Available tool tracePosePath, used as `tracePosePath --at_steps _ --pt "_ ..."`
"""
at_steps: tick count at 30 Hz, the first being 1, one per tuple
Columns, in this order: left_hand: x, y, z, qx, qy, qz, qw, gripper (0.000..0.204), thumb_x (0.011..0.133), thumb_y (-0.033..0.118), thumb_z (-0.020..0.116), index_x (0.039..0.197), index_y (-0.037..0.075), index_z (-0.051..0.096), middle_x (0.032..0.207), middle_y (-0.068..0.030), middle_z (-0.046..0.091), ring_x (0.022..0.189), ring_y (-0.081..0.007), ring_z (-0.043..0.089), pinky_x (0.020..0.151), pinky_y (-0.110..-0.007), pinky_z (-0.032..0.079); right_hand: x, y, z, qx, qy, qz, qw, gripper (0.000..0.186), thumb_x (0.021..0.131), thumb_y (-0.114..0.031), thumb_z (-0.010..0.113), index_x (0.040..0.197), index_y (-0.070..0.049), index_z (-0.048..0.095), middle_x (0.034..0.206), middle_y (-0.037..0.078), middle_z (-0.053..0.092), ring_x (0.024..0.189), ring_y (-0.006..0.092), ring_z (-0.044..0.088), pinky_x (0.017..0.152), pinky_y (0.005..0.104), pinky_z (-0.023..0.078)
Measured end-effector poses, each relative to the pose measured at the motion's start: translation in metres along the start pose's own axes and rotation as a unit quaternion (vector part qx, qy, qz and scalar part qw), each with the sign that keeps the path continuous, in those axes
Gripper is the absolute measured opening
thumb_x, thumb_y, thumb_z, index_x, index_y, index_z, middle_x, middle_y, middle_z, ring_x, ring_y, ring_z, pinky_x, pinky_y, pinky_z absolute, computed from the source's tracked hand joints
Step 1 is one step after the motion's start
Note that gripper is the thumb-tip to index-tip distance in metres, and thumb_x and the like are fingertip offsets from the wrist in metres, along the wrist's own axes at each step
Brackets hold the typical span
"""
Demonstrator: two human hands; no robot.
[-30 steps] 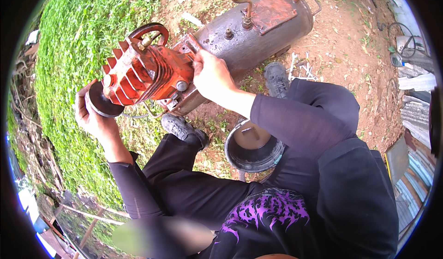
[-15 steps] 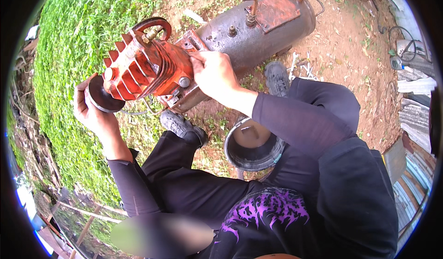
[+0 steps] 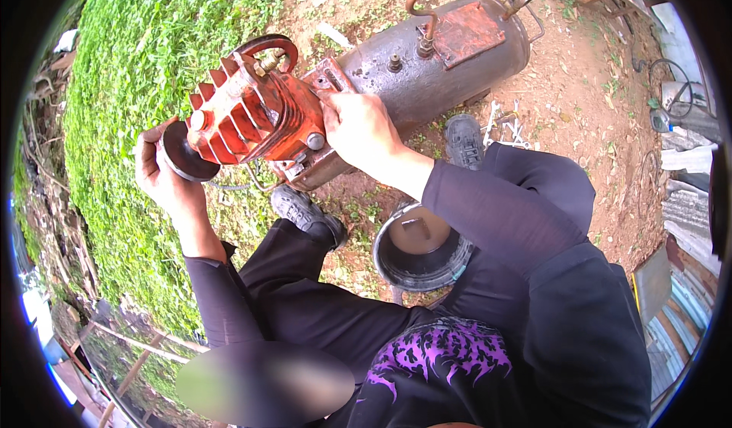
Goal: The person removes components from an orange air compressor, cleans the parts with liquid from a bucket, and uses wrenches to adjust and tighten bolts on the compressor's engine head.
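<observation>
A red finned compressor pump [image 3: 252, 119] sits on a mounting plate [image 3: 328, 73] at the left end of a grey, rusty cylindrical tank [image 3: 438, 81], which has bent pipes and a red plate on top. My left hand [image 3: 168, 173] has its fingers round a black round disc [image 3: 187, 153] on the pump's left end. My right hand [image 3: 366, 131] grips the pump's right side beside the mounting plate, its fingertips partly hidden against the red metal.
Below the tank stands a black bucket [image 3: 393, 268] of brown water, between my legs. Several wrenches [image 3: 509, 123] lie on the dirt right of my shoe [image 3: 465, 142]. Grass [image 3: 114, 62] covers the left ground. Corrugated sheets [image 3: 682, 230] and a black hose [image 3: 679, 66] line the right side.
The compressor, tank and both hands appear slightly farther right in the picture, along with the surroundings. Both hands keep their hold.
</observation>
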State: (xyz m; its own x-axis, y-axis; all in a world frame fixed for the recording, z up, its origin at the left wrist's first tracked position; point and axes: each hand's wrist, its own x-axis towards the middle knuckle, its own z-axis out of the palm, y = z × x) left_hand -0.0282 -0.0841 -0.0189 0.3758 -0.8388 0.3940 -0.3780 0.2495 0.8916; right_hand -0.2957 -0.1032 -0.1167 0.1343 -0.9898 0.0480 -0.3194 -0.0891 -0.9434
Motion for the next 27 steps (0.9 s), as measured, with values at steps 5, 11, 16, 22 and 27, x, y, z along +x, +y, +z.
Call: tracePosePath --at_steps 5,11,16,22,27 --pt "0.001 0.001 -0.001 0.005 -0.002 0.008 1.000 0.008 0.094 0.007 0.061 0.096 0.000 0.064 0.101 -0.0113 0.069 0.092 -0.0165 0.065 0.087 -0.032 0.053 -0.005 0.017 0.002 -0.014 0.014 0.021 1.000 0.016 0.089 -0.011 0.056 0.079 -0.001 0.063 0.072 0.023 0.064 0.071 0.0429 0.065 0.064 0.0486 0.051" --pt "0.003 0.002 0.001 -0.012 0.008 0.002 1.000 0.007 0.092 0.005 0.063 0.096 0.000 0.064 0.100 -0.0102 0.069 0.090 -0.0156 0.065 0.086 -0.031 0.053 -0.008 0.012 -0.002 0.023 0.002 0.013 1.000 0.011 0.085 -0.009 0.057 0.080 -0.002 0.063 0.071 0.022 0.062 0.068 0.0422 0.065 0.063 0.0469 0.051" --pt "0.000 0.004 0.002 -0.005 0.010 -0.010 1.000 0.008 0.091 0.003 0.062 0.098 0.000 0.064 0.099 -0.0105 0.069 0.090 -0.0162 0.066 0.086 -0.031 0.054 -0.006 0.007 0.000 0.025 0.007 0.007 1.000 0.010 0.083 -0.009 0.057 0.080 -0.002 0.063 0.072 0.023 0.064 0.072 0.0420 0.066 0.065 0.0475 0.053" --pt "-0.001 0.007 0.005 -0.001 0.011 -0.015 1.000 0.008 0.092 0.003 0.060 0.097 -0.001 0.064 0.101 -0.0122 0.070 0.092 -0.0172 0.066 0.088 -0.032 0.053 -0.005 0.006 -0.002 -0.012 -0.015 -0.023 1.000 0.012 0.085 -0.011 0.056 0.082 -0.002 0.064 0.073 0.023 0.065 0.076 0.0411 0.067 0.068 0.0491 0.054" --pt "0.002 -0.003 -0.005 0.010 -0.002 0.017 1.000 0.007 0.092 0.003 0.060 0.097 0.000 0.064 0.099 -0.0113 0.069 0.091 -0.0171 0.066 0.086 -0.032 0.053 -0.011 0.007 -0.003 -0.013 -0.036 0.007 0.999 0.011 0.085 -0.011 0.057 0.082 -0.003 0.064 0.074 0.022 0.065 0.073 0.0420 0.066 0.068 0.0494 0.053"
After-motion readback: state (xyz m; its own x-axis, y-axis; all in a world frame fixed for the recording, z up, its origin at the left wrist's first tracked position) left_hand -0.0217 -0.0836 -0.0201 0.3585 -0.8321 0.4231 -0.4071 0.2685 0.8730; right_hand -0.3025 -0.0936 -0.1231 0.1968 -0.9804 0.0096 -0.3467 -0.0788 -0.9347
